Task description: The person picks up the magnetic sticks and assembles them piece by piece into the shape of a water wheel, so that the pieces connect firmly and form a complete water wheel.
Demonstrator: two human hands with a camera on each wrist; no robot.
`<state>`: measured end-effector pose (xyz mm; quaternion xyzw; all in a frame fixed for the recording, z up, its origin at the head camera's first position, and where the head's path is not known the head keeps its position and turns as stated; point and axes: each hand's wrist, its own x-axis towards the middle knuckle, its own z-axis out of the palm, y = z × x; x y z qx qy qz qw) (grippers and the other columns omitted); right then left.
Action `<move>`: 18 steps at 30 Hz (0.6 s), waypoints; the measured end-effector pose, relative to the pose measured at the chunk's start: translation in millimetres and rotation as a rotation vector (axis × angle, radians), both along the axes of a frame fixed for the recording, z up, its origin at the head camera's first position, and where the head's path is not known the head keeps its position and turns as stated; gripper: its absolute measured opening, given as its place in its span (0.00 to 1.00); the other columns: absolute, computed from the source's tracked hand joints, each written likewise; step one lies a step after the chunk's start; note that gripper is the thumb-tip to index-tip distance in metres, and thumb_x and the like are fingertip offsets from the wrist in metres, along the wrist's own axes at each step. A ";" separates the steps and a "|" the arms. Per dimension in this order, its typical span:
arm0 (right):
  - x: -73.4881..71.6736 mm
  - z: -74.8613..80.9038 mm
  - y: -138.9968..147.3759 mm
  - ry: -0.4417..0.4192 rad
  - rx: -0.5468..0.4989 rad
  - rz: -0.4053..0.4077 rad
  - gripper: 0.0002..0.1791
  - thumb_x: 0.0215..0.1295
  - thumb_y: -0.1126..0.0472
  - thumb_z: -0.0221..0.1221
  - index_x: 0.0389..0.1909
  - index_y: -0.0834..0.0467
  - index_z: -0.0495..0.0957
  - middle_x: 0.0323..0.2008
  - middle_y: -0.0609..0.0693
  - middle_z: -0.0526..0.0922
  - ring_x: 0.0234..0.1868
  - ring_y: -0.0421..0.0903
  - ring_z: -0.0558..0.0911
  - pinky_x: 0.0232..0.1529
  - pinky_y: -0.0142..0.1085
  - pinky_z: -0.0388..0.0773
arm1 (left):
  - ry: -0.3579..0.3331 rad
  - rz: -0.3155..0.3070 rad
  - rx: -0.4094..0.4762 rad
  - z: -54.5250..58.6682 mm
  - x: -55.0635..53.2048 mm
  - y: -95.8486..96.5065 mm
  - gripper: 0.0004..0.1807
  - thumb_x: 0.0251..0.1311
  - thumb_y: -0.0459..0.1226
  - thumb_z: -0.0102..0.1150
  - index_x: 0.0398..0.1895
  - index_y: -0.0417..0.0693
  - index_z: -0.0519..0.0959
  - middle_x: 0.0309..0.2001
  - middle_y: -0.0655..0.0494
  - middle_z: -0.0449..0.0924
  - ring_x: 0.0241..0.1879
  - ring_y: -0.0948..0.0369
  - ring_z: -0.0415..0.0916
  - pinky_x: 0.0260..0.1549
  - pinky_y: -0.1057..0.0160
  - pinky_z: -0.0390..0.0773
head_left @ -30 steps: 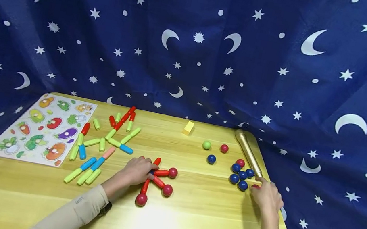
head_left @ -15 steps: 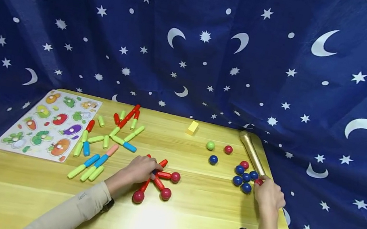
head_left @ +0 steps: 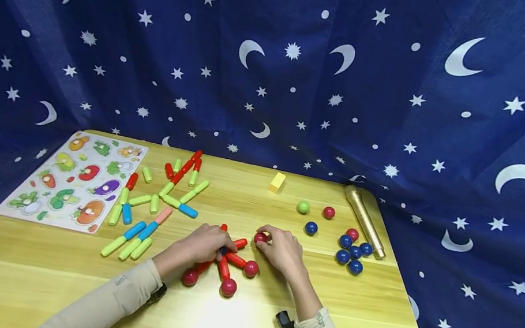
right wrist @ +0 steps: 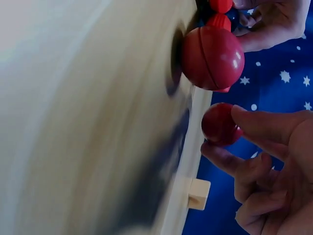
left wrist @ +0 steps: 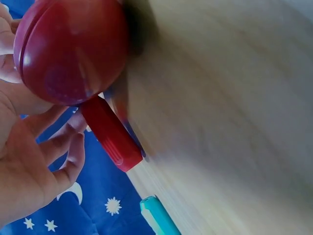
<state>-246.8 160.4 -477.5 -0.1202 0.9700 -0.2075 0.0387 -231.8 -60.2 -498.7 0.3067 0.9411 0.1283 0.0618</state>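
Observation:
Around a blue ball (head_left: pixel 223 250) several red rods (head_left: pixel 223 268) fan out like a star. Red balls (head_left: pixel 228 287) cap some of them, while other rods end bare. My left hand (head_left: pixel 203 244) grips the star by its middle, covering part of it. In the left wrist view, one capping red ball (left wrist: pixel 73 51) on its rod (left wrist: pixel 111 134) looms close. Just right of the star, my right hand (head_left: pixel 283 248) pinches a loose red ball (right wrist: pixel 220 124) between thumb and fingertips. In the head view that ball (head_left: pixel 260 237) is near a bare rod end (head_left: pixel 240 243), apart from it.
Green, blue and red rods (head_left: pixel 144 234) lie scattered at left beside a vegetable picture board (head_left: pixel 41 192). A yellow block (head_left: pixel 277 182) stands at the back. Rightward are a green ball (head_left: pixel 303 207), several blue balls (head_left: pixel 343 257) and a gold microphone-shaped rod (head_left: pixel 363 220).
My right hand has picked up a red ball near the gold rod and carried it left to the star. The star has turned clockwise slightly under my left hand.

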 end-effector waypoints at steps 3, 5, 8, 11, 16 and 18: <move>-0.9 -1.8 -8.2 -0.038 0.004 0.007 0.13 0.60 0.52 0.66 0.47 0.43 0.82 0.38 0.47 0.87 0.38 0.48 0.84 0.30 0.41 0.73 | -0.011 -0.015 0.002 0.8 0.2 1.9 0.20 0.51 0.31 0.69 0.47 0.62 0.85 0.44 0.65 0.86 0.36 0.63 0.79 0.32 0.63 0.73; -1.1 -1.6 -9.6 -0.064 0.008 0.022 0.13 0.60 0.52 0.66 0.47 0.44 0.82 0.36 0.47 0.87 0.35 0.46 0.82 0.29 0.39 0.71 | -0.011 -0.024 0.008 0.3 0.0 1.9 0.20 0.51 0.32 0.69 0.47 0.62 0.85 0.43 0.65 0.86 0.35 0.63 0.78 0.33 0.62 0.72; -1.1 -0.8 -9.4 -0.082 0.005 0.041 0.14 0.60 0.52 0.66 0.47 0.45 0.82 0.33 0.47 0.85 0.31 0.43 0.79 0.28 0.37 0.69 | -0.006 -0.011 0.042 -1.6 -1.3 -0.1 0.25 0.51 0.33 0.70 0.53 0.62 0.81 0.42 0.62 0.85 0.34 0.63 0.77 0.36 0.61 0.73; -0.8 -0.7 -8.6 -0.085 0.002 0.042 0.13 0.60 0.52 0.66 0.47 0.46 0.82 0.31 0.46 0.84 0.29 0.43 0.78 0.26 0.36 0.69 | -0.004 0.043 0.112 -3.7 -3.2 -3.3 0.32 0.51 0.36 0.72 0.60 0.61 0.73 0.43 0.58 0.82 0.35 0.62 0.75 0.37 0.59 0.73; 1.5 0.0 -7.9 -0.096 0.014 0.036 0.12 0.62 0.52 0.65 0.47 0.46 0.82 0.27 0.44 0.81 0.27 0.42 0.76 0.26 0.36 0.67 | -0.042 0.197 0.136 -1.4 -4.3 -7.9 0.42 0.48 0.44 0.74 0.68 0.63 0.65 0.46 0.50 0.77 0.41 0.55 0.74 0.39 0.55 0.71; 2.1 0.4 -7.8 -0.095 0.021 0.043 0.13 0.62 0.51 0.64 0.48 0.46 0.81 0.27 0.44 0.81 0.27 0.43 0.75 0.26 0.36 0.67 | -0.072 0.228 0.086 2.1 -3.5 -8.3 0.41 0.51 0.46 0.72 0.69 0.64 0.65 0.49 0.48 0.77 0.44 0.52 0.73 0.40 0.53 0.68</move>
